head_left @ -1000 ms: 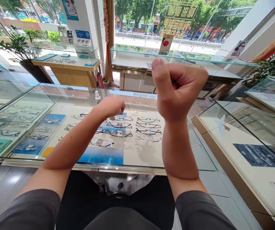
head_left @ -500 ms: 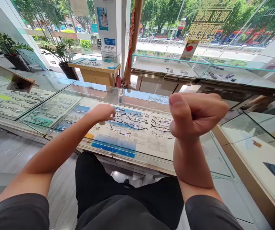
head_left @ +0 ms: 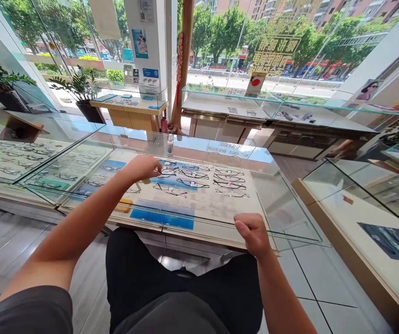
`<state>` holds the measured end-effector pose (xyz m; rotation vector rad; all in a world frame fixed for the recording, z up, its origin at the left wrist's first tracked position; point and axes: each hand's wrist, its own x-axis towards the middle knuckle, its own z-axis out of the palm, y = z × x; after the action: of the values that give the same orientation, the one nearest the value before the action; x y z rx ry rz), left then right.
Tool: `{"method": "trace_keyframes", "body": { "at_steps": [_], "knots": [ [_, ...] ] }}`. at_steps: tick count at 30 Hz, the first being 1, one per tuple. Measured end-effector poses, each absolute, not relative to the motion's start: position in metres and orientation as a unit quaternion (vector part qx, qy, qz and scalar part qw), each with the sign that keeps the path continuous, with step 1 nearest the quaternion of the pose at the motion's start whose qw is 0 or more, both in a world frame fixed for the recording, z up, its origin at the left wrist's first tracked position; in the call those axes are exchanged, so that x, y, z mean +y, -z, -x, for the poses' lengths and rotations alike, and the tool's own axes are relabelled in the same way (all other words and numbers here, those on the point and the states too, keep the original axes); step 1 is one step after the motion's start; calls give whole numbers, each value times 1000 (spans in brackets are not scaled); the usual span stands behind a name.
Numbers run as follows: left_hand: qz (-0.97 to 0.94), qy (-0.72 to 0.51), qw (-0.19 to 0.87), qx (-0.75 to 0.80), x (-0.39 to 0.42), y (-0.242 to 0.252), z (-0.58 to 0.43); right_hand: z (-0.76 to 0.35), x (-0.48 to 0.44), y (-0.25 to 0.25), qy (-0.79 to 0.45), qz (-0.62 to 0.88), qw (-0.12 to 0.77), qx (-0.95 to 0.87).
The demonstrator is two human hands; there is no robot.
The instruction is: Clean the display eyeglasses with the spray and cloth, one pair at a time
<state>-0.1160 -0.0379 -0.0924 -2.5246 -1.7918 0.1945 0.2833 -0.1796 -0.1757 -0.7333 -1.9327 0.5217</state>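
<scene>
My left hand (head_left: 145, 169) is over the left part of the glass counter (head_left: 220, 222), its fingers curled downward and no object showing in them. Its palm side is hidden. Just beyond its fingertips, black-framed eyeglasses (head_left: 167, 173) lie under the glass. More eyeglasses (head_left: 193, 183) lie to the right on a blue sheet. My right hand (head_left: 254, 233) makes a fist near the counter's front right edge, thumb against the fingers, with nothing visible in it. Another column of eyeglasses (head_left: 230, 181) lies beyond that fist.
A small spray bottle (head_left: 170, 144) stands behind the eyeglass rows. Blue panels (head_left: 161, 215) and an orange item (head_left: 125, 205) lie near the front. Another glass case (head_left: 370, 204) flanks the right side. A brown sign stand (head_left: 20, 132) is at left. My legs (head_left: 130, 278) are against the counter.
My right fist has dropped from high in front of the camera to the counter's front right edge. My left hand stays nearly in place. The view has tilted up and turned somewhat right.
</scene>
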Motion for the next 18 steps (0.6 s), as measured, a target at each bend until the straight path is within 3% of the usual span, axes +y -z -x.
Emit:
{"method": "trace_keyframes", "body": {
  "at_steps": [4,9,13,18],
  "knots": [
    [847,176,-39,-500,-49,78,116,-290,-175,193,-229,311,499,-776],
    [763,481,-259,-345,-34,71,69,-267,-134,157,-231,283,505,-782],
    [661,571,-388,-295,-9,78,22,-240,-73,120,-246,320,506,-762],
    [608,594,-437,-293,9,98,-7,-220,-13,110,-247,363,535,-722]
  ]
}}
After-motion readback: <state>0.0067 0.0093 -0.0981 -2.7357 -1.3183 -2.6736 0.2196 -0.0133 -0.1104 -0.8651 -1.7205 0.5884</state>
